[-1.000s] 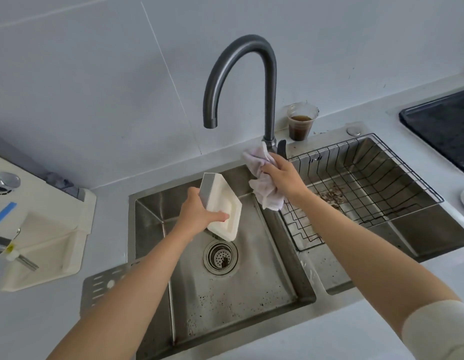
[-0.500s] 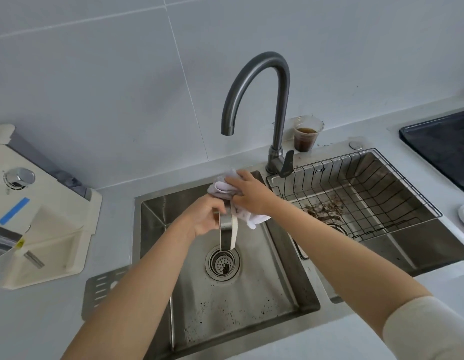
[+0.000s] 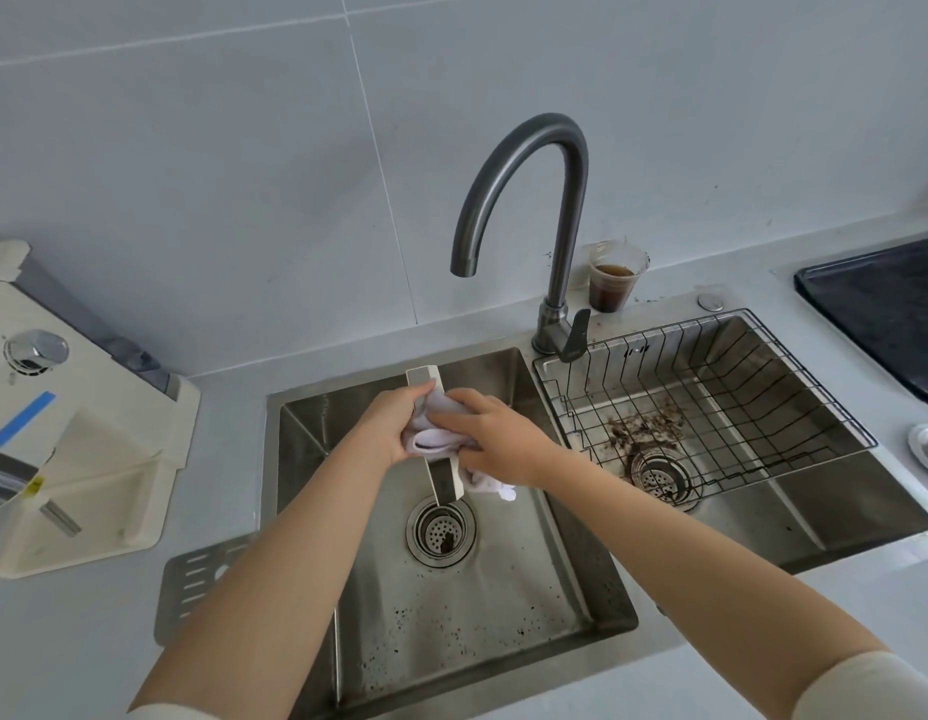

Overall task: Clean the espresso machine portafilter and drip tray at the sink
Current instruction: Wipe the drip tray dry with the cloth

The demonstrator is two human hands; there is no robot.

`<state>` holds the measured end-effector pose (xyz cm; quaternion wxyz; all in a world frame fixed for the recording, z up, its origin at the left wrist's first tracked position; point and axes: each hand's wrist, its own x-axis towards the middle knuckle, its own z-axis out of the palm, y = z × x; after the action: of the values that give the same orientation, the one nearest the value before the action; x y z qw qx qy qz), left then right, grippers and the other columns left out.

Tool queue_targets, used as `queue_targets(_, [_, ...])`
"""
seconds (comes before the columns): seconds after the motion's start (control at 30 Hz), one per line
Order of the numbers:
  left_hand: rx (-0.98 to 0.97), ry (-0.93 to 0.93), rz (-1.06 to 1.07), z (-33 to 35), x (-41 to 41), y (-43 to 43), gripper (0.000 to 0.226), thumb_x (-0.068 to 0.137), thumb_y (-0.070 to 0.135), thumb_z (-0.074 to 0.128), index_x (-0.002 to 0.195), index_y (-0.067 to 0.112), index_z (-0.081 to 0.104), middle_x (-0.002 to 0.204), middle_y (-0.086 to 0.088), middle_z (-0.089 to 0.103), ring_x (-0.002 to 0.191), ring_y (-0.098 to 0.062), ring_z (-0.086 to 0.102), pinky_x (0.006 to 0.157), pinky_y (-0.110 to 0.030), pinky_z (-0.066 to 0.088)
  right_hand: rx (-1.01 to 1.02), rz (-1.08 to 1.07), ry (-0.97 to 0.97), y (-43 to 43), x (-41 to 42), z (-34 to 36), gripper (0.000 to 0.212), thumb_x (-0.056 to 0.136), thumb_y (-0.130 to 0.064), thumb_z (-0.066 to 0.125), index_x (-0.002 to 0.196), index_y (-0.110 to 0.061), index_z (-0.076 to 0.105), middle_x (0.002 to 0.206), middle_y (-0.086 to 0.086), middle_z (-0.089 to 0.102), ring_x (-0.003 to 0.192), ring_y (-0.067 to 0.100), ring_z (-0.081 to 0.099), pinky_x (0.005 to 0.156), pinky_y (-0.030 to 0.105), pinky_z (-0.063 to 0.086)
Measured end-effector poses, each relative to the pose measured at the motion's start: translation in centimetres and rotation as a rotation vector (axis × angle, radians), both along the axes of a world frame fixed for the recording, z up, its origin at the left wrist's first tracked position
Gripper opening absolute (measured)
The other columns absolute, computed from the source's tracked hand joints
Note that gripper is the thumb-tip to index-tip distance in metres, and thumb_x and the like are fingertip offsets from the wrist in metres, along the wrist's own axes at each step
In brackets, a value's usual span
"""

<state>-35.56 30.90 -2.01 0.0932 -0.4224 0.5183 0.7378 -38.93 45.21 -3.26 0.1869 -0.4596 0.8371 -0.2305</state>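
The left hand (image 3: 386, 426) has its fingers (image 3: 418, 397) clamped round the drip tray (image 3: 444, 483), held on edge above the left sink (image 3: 503, 589) drain; the right hand (image 3: 495, 439) fingers (image 3: 454, 418) press a white cloth (image 3: 433, 441) against it; no writing is readable anywhere.

I see the tray (image 3: 435, 439) held between both hands over the left basin (image 3: 482, 610), above its drain (image 3: 440, 532). The tap (image 3: 547, 226) stands behind; the wire basket (image 3: 711, 402) sits in the right basin, cup (image 3: 613, 283) behind it.
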Motion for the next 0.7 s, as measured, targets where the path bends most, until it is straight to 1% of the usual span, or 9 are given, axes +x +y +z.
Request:
queue_targets(0.1, [-0.039,-0.032,0.019,-0.4,-0.1,-0.1,0.022,0.091,0.016,0.056,0.072,0.004,0.058,0.049,-0.007,0.062,0.063,-0.023,0.055,0.066,-0.033,0.048,0.037,0.041,0.047,0.1,0.2,0.1,0.052,0.088,-0.012,0.052,0.136,-0.028,0.044,0.146,0.002,0.03,0.121,0.03,0.038,0.094,0.045,0.043])
queue_targets(0.17, [-0.067,-0.049,0.027,-0.7,-0.1,-0.2,0.024,0.092,0.014,0.053,0.072,0.003,0.057,0.05,-0.008,0.061,0.062,-0.021,0.052,0.063,-0.031,0.046,0.055,0.063,0.065,0.2,0.2,0.1,0.052,0.088,-0.013,0.052,0.137,-0.026,0.043,0.149,-0.001,0.028,0.122,0.027,0.036,0.095,0.044,0.043])
queue_targets(0.23, [-0.105,-0.07,0.048,-0.8,0.0,-0.2,0.023,0.094,0.014,0.05,0.075,0.004,0.055,0.061,-0.01,0.059,0.062,-0.02,0.052,0.06,-0.03,0.044,0.059,0.091,0.088,0.1,0.2,0.2,0.051,0.088,-0.013,0.051,0.138,-0.021,0.043,0.149,-0.003,0.028,0.119,0.026,0.037,0.093,0.044,0.043])
queue_targets(0.33, [-0.092,-0.05,0.142,-0.8,-0.1,-0.2,0.017,0.097,0.014,0.046,0.1,0.001,0.057,0.076,-0.011,0.056,0.066,-0.021,0.054,0.065,-0.034,0.047,0.063,0.124,0.106,0.4,0.0,0.1,0.048,0.088,-0.014,0.052,0.135,-0.02,0.047,0.148,-0.004,0.03,0.117,0.024,0.037,0.095,0.042,0.042])
queue_targets(0.4, [-0.035,-0.001,0.242,-1.0,-0.2,-0.6,0.027,0.098,0.014,0.043,0.119,0.0,0.051,0.079,-0.01,0.056,0.073,-0.023,0.056,0.075,-0.042,0.047,0.04,0.112,0.091,1.1,-0.5,-0.1,0.046,0.088,-0.013,0.052,0.132,-0.025,0.051,0.146,-0.005,0.034,0.119,0.023,0.038,0.097,0.039,0.041])
queue_targets(0.47, [0.021,0.053,0.338,-1.1,-0.1,-1.1,0.032,0.099,0.015,0.041,0.126,0.0,0.046,0.082,-0.01,0.056,0.088,-0.028,0.058,0.082,-0.046,0.046,-0.066,-0.009,-0.044,1.8,-0.9,-0.2,0.047,0.086,-0.007,0.051,0.131,-0.021,0.052,0.142,-0.001,0.038,0.12,0.02,0.041,0.1,0.035,0.04])
queue_targets(0.57, [0.09,0.139,0.498,-1.2,0.0,-1.4,0.033,0.099,0.017,0.041,0.128,0.002,0.044,0.082,-0.009,0.056,0.105,-0.031,0.057,0.086,-0.048,0.047,-0.309,-0.358,-0.315,1.6,-1.0,-0.3,0.049,0.087,-0.002,0.049,0.134,-0.016,0.046,0.136,0.006,0.039,0.112,0.014,0.044,0.099,0.024,0.037])
queue_targets(0.63, [0.129,0.197,0.587,-0.8,0.1,-0.6,0.032,0.099,0.016,0.039,0.128,0.003,0.044,0.085,-0.008,0.057,0.097,-0.029,0.058,0.083,-0.045,0.047,-0.421,-0.512,-0.338,0.5,-0.6,-0.4,0.048,0.089,-0.004,0.05,0.135,-0.017,0.045,0.135,0.009,0.038,0.113,0.017,0.045,0.095,0.02,0.034])
queue_targets(0.7, [0.154,0.226,0.651,-0.8,0.1,0.5,0.028,0.1,0.017,0.036,0.124,0.004,0.046,0.096,-0.01,0.058,0.094,-0.028,0.055,0.082,-0.044,0.045,-0.486,-0.543,-0.373,-1.1,0.6,-0.5,0.048,0.091,-0.007,0.05,0.137,-0.018,0.042,0.137,0.009,0.034,0.117,0.018,0.043,0.097,0.021,0.033])
